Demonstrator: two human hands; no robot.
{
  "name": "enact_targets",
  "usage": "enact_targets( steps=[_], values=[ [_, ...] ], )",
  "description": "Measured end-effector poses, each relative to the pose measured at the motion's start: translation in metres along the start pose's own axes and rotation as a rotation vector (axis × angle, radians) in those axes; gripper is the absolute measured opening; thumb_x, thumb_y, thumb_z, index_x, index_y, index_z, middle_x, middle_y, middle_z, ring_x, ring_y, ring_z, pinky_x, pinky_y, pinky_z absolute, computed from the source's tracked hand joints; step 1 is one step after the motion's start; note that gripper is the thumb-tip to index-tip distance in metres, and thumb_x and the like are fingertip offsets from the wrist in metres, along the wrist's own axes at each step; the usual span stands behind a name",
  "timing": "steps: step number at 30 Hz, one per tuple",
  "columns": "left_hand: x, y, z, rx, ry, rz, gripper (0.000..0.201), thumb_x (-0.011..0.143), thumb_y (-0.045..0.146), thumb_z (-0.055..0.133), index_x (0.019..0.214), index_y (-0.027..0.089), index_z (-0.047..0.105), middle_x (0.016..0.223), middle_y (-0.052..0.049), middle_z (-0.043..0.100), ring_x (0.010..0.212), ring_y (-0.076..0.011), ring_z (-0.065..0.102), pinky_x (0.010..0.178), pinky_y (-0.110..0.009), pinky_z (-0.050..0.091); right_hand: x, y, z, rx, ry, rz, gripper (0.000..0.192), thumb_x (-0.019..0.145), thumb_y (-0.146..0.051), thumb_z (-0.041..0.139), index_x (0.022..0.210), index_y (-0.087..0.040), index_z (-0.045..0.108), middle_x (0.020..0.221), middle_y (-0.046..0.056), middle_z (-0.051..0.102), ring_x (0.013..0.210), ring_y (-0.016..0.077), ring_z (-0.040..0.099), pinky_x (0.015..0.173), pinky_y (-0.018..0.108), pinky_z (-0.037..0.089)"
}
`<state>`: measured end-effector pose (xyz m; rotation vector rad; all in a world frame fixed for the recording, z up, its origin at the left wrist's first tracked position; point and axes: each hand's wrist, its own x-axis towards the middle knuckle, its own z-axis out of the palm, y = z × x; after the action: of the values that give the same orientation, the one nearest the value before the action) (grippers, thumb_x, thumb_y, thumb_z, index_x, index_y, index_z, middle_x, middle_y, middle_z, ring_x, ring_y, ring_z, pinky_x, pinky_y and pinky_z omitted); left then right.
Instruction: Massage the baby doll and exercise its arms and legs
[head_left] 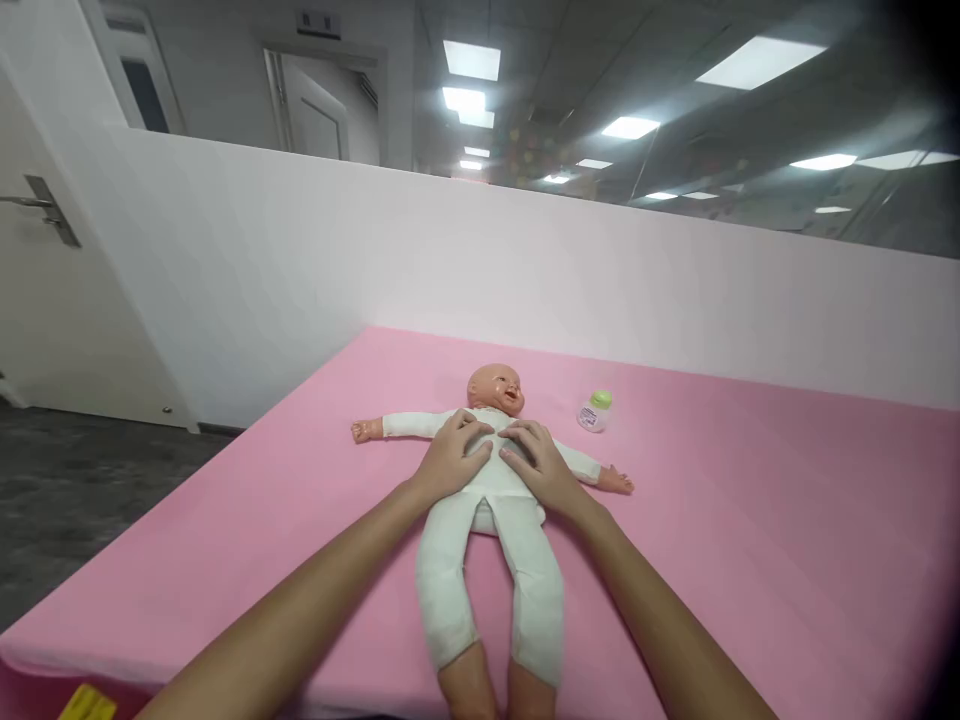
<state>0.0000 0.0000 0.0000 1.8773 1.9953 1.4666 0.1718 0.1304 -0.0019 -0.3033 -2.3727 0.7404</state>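
A baby doll (486, 515) with a white cloth body lies on its back, arms spread wide and head at the far end. On one side of its chest rests my left hand (456, 455), fingers extended and curved over the cloth. My right hand (538, 460) lies on the other side of the chest, its fingers apart and pointing inward. The thumbs and fingertips of both hands come close together near the middle. Beyond the doll's right-hand side in view stands a small clear bottle (592, 416) with a green cap, apart from my hands.
Pink cloth (750, 520) covers the table under the doll. A low white partition (600, 270) runs along the back. At the left are a door (60, 260) and dark floor (90, 470). Something yellow (88, 703) shows at the table's front left corner.
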Motion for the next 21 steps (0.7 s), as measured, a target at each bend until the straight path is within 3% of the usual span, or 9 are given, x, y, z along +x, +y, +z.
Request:
enact_targets(
  steps=[4, 7, 10, 13, 16, 18, 21],
  values=[
    [0.0014, 0.0005, 0.0000, 0.059, -0.018, -0.018, 0.012, 0.093, 0.032, 0.059, 0.090, 0.021, 0.064, 0.089, -0.004, 0.059, 0.092, -0.0236, 0.057, 0.086, -0.040, 0.047, 0.0014, -0.0025, -0.0008, -0.005, 0.006, -0.008, 0.022, 0.101, -0.047, 0.055, 0.107, -0.029, 0.066, 0.114, 0.007, 0.063, 0.117, 0.0282, 0.054, 0.106, 0.049, 0.046],
    [0.0014, 0.0026, -0.0008, 0.088, 0.002, -0.021, 0.013, 0.090, 0.030, 0.061, 0.081, 0.021, 0.058, 0.084, -0.003, 0.058, 0.087, -0.0231, 0.056, 0.082, -0.039, 0.046, 0.0009, -0.0040, -0.0015, -0.002, 0.020, -0.029, 0.020, 0.099, -0.045, 0.058, 0.107, -0.028, 0.065, 0.113, 0.007, 0.062, 0.116, 0.0281, 0.054, 0.105, 0.049, 0.046],
    [-0.0001, 0.0019, -0.0005, 0.114, 0.031, 0.013, 0.008, 0.087, 0.026, 0.061, 0.094, 0.022, 0.063, 0.102, -0.005, 0.062, 0.104, -0.0258, 0.057, 0.094, -0.042, 0.045, -0.0012, -0.0066, -0.0026, 0.012, -0.004, -0.067, 0.028, 0.094, -0.044, 0.066, 0.119, -0.029, 0.064, 0.122, 0.007, 0.059, 0.123, 0.0281, 0.053, 0.110, 0.048, 0.045],
    [-0.0019, -0.0014, 0.0005, 0.147, -0.002, 0.036, 0.036, 0.085, 0.019, 0.057, 0.119, 0.026, 0.064, 0.128, -0.007, 0.060, 0.126, -0.0287, 0.051, 0.107, -0.047, 0.039, -0.0031, -0.0082, -0.0023, 0.021, -0.031, -0.079, 0.040, 0.092, -0.043, 0.069, 0.130, -0.032, 0.061, 0.132, 0.008, 0.055, 0.131, 0.0286, 0.049, 0.116, 0.049, 0.041],
    [-0.0023, -0.0026, 0.0005, 0.154, -0.026, 0.029, 0.043, 0.084, 0.017, 0.054, 0.124, 0.028, 0.064, 0.135, -0.006, 0.057, 0.132, -0.0297, 0.048, 0.109, -0.049, 0.037, -0.0031, -0.0069, 0.0004, 0.042, -0.007, -0.049, 0.039, 0.093, -0.043, 0.067, 0.130, -0.031, 0.061, 0.130, 0.008, 0.054, 0.129, 0.0284, 0.051, 0.115, 0.049, 0.043],
    [-0.0018, -0.0009, -0.0002, 0.150, -0.018, 0.013, 0.034, 0.084, 0.019, 0.054, 0.116, 0.026, 0.066, 0.125, -0.006, 0.061, 0.124, -0.0290, 0.053, 0.105, -0.048, 0.040, -0.0023, -0.0054, 0.0025, 0.063, 0.023, -0.018, 0.035, 0.094, -0.043, 0.066, 0.126, -0.030, 0.062, 0.124, 0.008, 0.054, 0.123, 0.0278, 0.054, 0.112, 0.049, 0.045],
    [-0.0001, 0.0030, -0.0017, 0.126, -0.021, -0.022, 0.013, 0.083, 0.020, 0.056, 0.094, 0.022, 0.063, 0.095, -0.004, 0.062, 0.095, -0.0244, 0.058, 0.086, -0.040, 0.044, -0.0014, -0.0042, 0.0042, 0.082, 0.051, -0.001, 0.029, 0.095, -0.042, 0.065, 0.119, -0.027, 0.063, 0.116, 0.008, 0.054, 0.115, 0.0268, 0.057, 0.107, 0.048, 0.048]
  ],
)
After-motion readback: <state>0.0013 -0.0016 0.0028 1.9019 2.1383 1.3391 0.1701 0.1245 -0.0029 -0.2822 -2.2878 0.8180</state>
